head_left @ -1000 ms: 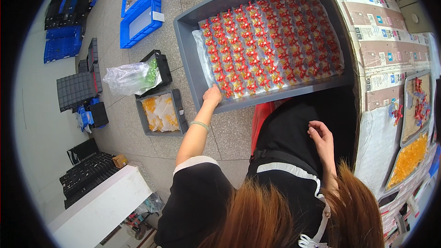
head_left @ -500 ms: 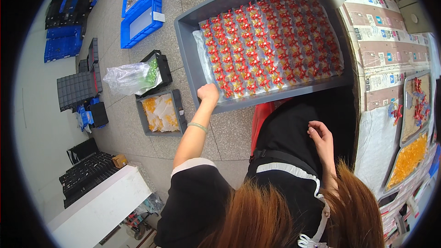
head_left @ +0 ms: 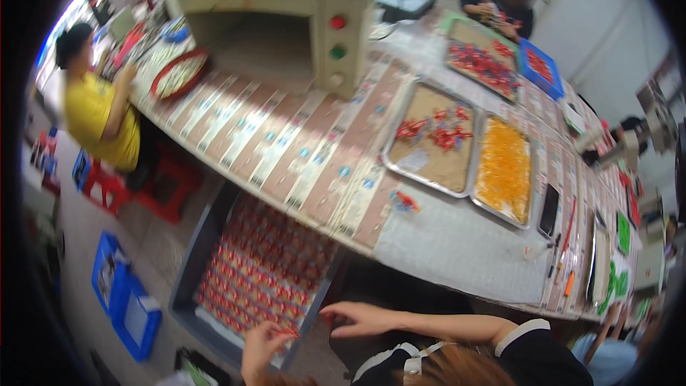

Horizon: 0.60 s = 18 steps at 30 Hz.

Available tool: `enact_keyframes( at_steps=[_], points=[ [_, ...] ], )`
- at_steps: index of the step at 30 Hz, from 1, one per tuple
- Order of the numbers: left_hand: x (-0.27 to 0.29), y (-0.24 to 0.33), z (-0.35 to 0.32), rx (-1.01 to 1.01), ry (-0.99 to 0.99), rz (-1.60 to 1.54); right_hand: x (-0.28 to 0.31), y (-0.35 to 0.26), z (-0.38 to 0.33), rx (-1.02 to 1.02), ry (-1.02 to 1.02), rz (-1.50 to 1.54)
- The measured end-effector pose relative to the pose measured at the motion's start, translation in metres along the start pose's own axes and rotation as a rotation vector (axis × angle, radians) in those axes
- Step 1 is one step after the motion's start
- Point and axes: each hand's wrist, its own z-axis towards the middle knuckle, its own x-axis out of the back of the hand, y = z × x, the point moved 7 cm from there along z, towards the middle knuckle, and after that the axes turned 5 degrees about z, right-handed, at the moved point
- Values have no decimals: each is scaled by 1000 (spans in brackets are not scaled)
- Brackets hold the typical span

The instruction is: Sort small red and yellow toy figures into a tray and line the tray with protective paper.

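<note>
Red and yellow small packets are filling the grey crate [head_left: 187, 261] down on the floor, row upon row, tucked half under the long worktable [head_left: 457, 243]. The left hand [head_left: 263, 343] is reaching over the crate's near corner, and its fingertips are pinched together on one of those red packets [head_left: 289, 332] right at the edge. The right hand [head_left: 357, 317] is hovering just beside it, palm down, fingers spread and holding nothing, close to the crate's right wall.

Up on the table, a metal tray [head_left: 429, 139] is carrying a scatter of red pieces, and the tray of orange-yellow pieces [head_left: 504, 170] is sitting directly next to it, touching side to side. A few loose red pieces [head_left: 404, 201] are lying on the bare tabletop between the trays and the table's near edge. A pale green boxy machine [head_left: 286, 14] with a red and a green light is standing at the far end.

A person in a yellow top [head_left: 96, 114] is working at the table on the left, seated by red stools [head_left: 107, 186]. Blue bins [head_left: 125, 304] are resting on the floor, well apart from the crate. Another person in dark clothing [head_left: 504, 0] is bending over a tray at the far side.
</note>
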Motion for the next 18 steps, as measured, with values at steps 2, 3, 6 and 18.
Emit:
enact_keyframes(
  at_steps=[2,3,6,18],
  points=[
    [-19,38,4,-42,-79,92,-8,-20,2,-2,-105,123],
    [-28,66,4,-192,-90,190,-11,-30,0,3,-167,179],
    [-49,116,10,-397,-157,359,6,-36,-11,99,-3,149],
    [-81,224,30,-712,-325,240,96,-84,-94,132,453,37]
  ],
)
